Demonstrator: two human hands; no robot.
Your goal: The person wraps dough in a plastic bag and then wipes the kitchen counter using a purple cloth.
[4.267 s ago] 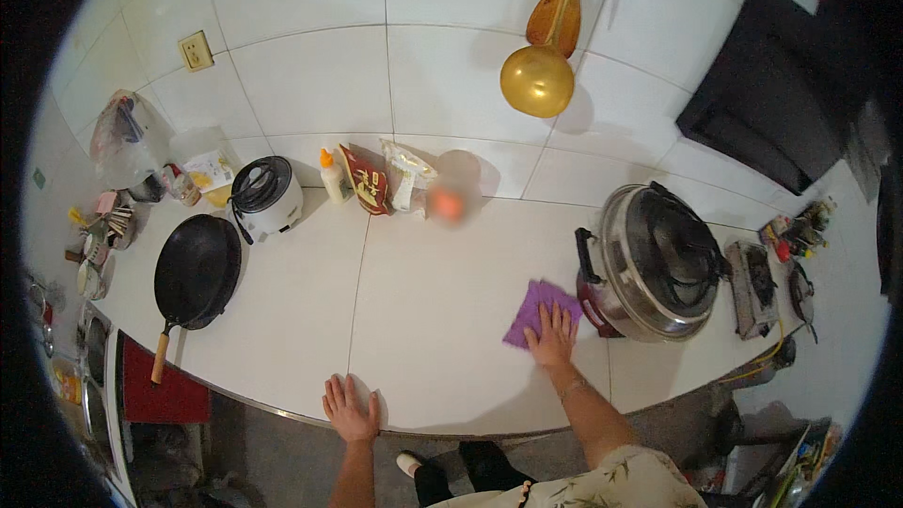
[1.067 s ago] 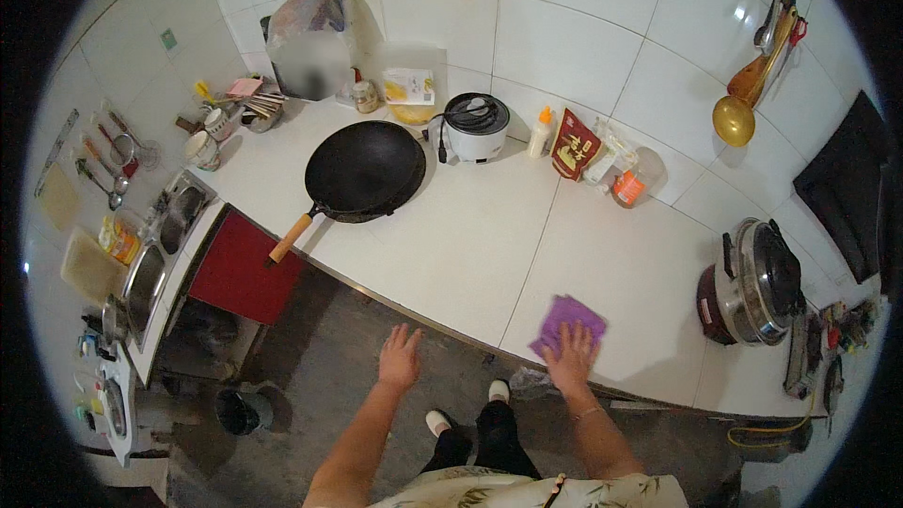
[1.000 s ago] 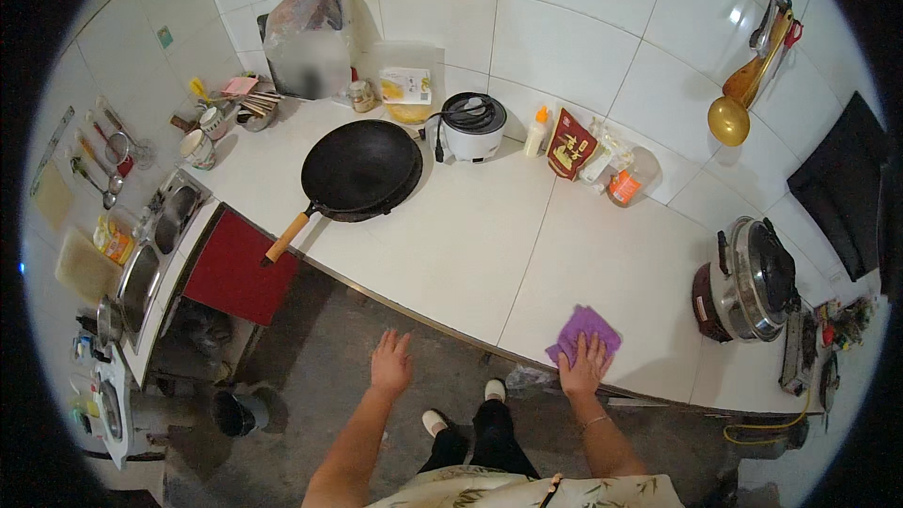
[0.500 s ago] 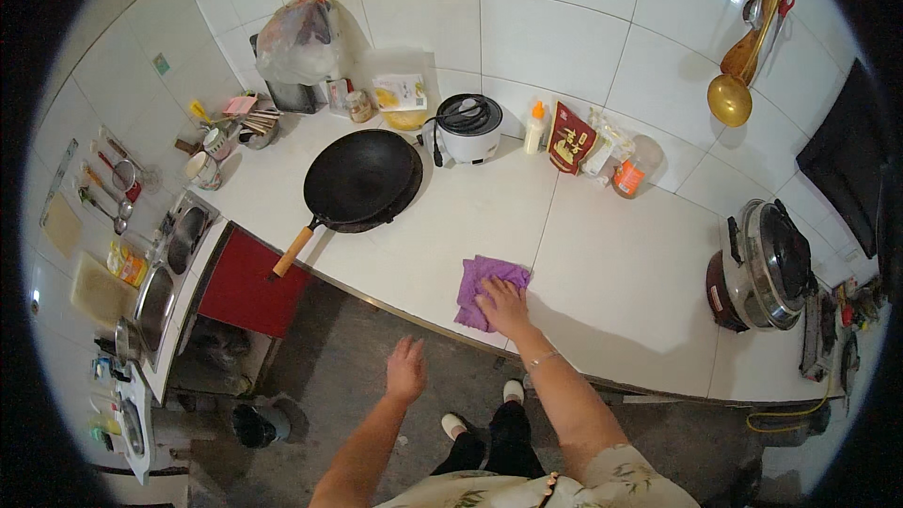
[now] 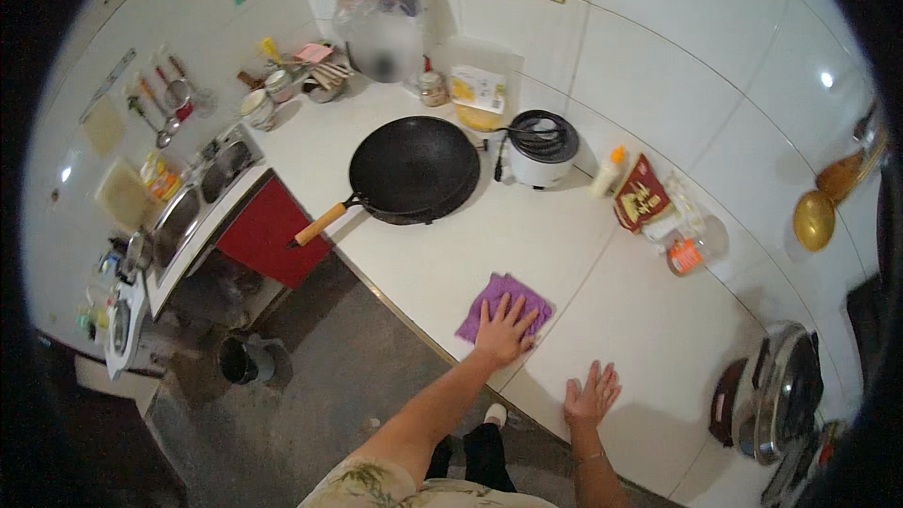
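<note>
My left hand (image 5: 505, 331) lies with spread fingers on a folded purple cloth (image 5: 527, 301), pressing it to the white countertop (image 5: 574, 320) near its front edge. Part of the cloth is covered by the palm and fingers. To the right, my right hand (image 5: 593, 397) is empty, its fingers stretched apart just over or on the counter; I cannot tell whether it touches. A black wok (image 5: 414, 165) with a wooden handle (image 5: 320, 224) stands beyond the cloth to the left, the handle pointing toward the front edge.
A white rice cooker (image 5: 538, 165), a squeeze bottle (image 5: 609, 172), a red pouch (image 5: 642, 196) and an orange-labelled jar (image 5: 687, 256) line the wall. At the right stands a large lidded pot (image 5: 776, 395). A metal sink (image 5: 179, 226) is at left, a dark bin (image 5: 245, 359) on the floor.
The right hand has come off the cloth and moved right. The left hand has reached forward onto the cloth. The view has turned and shifted.
</note>
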